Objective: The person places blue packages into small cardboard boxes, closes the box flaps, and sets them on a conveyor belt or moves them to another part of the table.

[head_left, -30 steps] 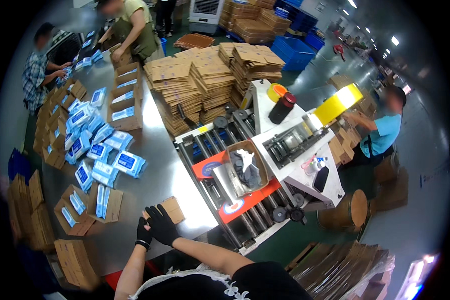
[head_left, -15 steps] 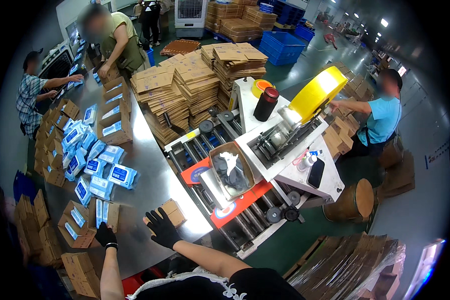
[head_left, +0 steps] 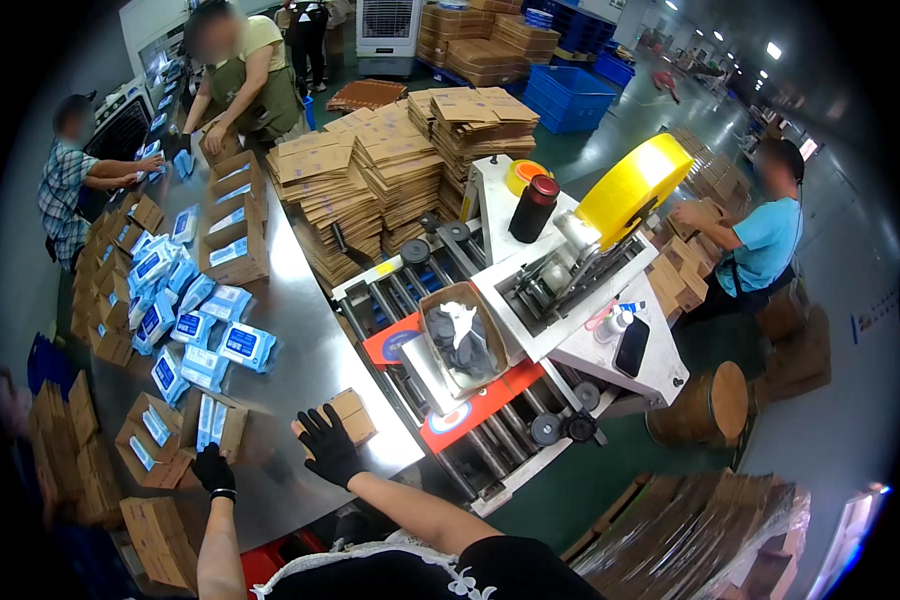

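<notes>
Left hand (head_left: pixel 213 468) had scooted over to the open box (head_left: pixel 234 432) near left, couldn't tell if gripping, while the right hand (head_left: pixel 330 449) sat spread over part of the closed box (head_left: pixel 354 414), near right on the table (head_left: pixel 295 350).

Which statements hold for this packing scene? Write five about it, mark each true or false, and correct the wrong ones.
1. The right grip has its fingers spread by a small brown carton. True.
2. The left grip is at an open carton holding blue-and-white packs. True.
3. The large tape roll is green. False: it is yellow.
4. A red-lidded bottle stands on the white machine. True.
5. The black phone lies on the pile of blue packs. False: it lies on the white machine.
</notes>
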Demonstrator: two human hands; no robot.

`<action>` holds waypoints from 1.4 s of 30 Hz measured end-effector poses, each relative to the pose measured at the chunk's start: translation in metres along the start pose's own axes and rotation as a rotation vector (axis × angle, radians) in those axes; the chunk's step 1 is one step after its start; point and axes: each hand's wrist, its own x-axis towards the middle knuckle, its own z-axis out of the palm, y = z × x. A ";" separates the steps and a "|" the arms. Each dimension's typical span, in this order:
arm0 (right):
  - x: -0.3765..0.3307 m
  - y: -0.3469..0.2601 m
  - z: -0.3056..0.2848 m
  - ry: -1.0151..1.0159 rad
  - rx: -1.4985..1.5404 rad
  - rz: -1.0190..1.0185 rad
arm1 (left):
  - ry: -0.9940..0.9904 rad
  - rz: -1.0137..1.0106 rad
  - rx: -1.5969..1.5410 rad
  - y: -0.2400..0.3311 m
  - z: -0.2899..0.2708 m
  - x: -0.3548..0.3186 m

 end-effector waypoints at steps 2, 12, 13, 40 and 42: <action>-0.001 0.001 -0.004 -0.007 -0.008 0.015 | -0.095 0.040 -0.027 0.005 -0.011 -0.007; 0.000 -0.003 -0.005 -0.065 -0.057 0.007 | 0.149 0.192 -0.321 0.063 -0.052 -0.035; 0.001 0.000 0.000 -0.021 -0.070 -0.008 | -0.041 0.233 -0.435 0.085 -0.066 -0.037; 0.004 0.057 -0.046 0.115 0.320 0.409 | -0.081 0.705 -0.712 0.273 -0.025 -0.001; -0.003 0.072 -0.050 0.179 0.366 0.399 | -0.167 0.711 -0.770 0.287 -0.023 0.004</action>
